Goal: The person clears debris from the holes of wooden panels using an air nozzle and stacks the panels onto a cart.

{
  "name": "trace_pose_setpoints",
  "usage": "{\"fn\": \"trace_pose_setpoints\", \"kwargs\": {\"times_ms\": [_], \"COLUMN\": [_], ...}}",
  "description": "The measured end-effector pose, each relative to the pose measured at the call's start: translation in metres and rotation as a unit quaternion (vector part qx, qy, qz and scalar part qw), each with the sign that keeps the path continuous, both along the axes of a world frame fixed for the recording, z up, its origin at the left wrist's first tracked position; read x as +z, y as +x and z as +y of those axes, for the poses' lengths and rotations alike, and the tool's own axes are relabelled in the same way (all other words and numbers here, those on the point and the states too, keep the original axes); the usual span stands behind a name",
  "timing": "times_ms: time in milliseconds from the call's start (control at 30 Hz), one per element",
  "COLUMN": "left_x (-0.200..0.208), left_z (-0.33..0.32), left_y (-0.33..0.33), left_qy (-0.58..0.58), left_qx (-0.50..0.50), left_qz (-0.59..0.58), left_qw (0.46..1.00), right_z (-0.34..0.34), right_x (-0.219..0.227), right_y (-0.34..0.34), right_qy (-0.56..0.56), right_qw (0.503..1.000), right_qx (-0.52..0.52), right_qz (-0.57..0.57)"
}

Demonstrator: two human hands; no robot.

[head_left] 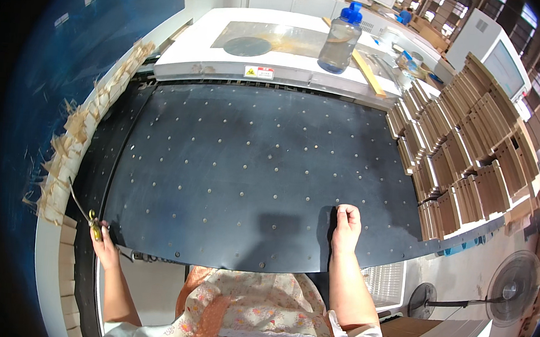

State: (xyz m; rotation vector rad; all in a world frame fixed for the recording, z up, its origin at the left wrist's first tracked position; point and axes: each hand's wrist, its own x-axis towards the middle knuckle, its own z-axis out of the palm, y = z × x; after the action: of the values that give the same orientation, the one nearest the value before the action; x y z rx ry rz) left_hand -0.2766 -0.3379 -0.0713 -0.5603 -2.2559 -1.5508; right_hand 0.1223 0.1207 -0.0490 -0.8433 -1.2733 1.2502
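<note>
Left hand [107, 254] is out at the near-left corner of the black table [219, 177]. Fingers wrapped round a yellow-bodied tool [94, 224], closed as far as the body lets them. Its thin curved rod points up and away, toward the beam with peeling tape scraps [75, 137]. My read: body sits in the fist so the rod stays free and aimable. Can't tell if that hand also touches the table edge.

Right hand [346, 229] is over the near-right part of the table, fingers curled in, thumb up against the index, no real gap. Nothing visible in the grip; something small could be hidden. Shadow falls just to its left; can't tell if the hand rests on the surface or hangs over it.

Brown panels [466, 138] stand in packed rows along the table's right side, probably parked there to leave working room and stay within reach of the right hand. Small pale studs dot the table, likely to help flat stock slide.

Blue-capped bottle [340, 47] and yellow strip [369, 74] sit on the white deck [192, 31] behind, likely just out of the way.
</note>
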Motion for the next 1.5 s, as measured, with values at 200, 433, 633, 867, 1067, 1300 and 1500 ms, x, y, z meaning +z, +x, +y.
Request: {"fn": "trace_pose_setpoints", "kwargs": {"times_ms": [200, 433, 633, 867, 1067, 1300, 1500], "left_x": [0.129, 0.098, 0.119, 0.119, 0.099, 0.079, 0.051], "left_z": [0.130, 0.206, 0.213, 0.215, 0.229, 0.228, 0.225], "left_y": [0.165, 0.226, 0.224, 0.232, 0.233, 0.235, 0.228], "left_qy": [-0.375, -0.586, -0.513, -0.455, -0.439, -0.366, -0.268], "left_qx": [-0.366, -0.499, -0.444, -0.488, -0.548, -0.594, -0.646], "left_qz": [-0.059, -0.155, -0.049, -0.107, -0.127, -0.174, -0.105], "left_qw": [0.849, 0.620, 0.733, 0.737, 0.701, 0.695, 0.707], "right_z": [-0.007, 0.005, 0.005, -0.026, -0.110, -0.130, -0.137], "right_x": [0.009, 0.003, -0.002, 0.013, 0.029, 0.032, 0.032], "right_y": [-0.003, 0.015, 0.010, -0.001, -0.043, -0.054, -0.055], "right_qy": [-0.127, -0.199, -0.213, -0.222, -0.325, -0.354, -0.365], "right_qw": [0.966, 0.896, 0.915, 0.872, 0.776, 0.818, 0.813], "right_qx": [0.091, 0.141, 0.173, 0.372, 0.409, 0.372, 0.352], "right_qz": [0.208, 0.371, 0.297, 0.228, 0.354, 0.258, 0.287]}}
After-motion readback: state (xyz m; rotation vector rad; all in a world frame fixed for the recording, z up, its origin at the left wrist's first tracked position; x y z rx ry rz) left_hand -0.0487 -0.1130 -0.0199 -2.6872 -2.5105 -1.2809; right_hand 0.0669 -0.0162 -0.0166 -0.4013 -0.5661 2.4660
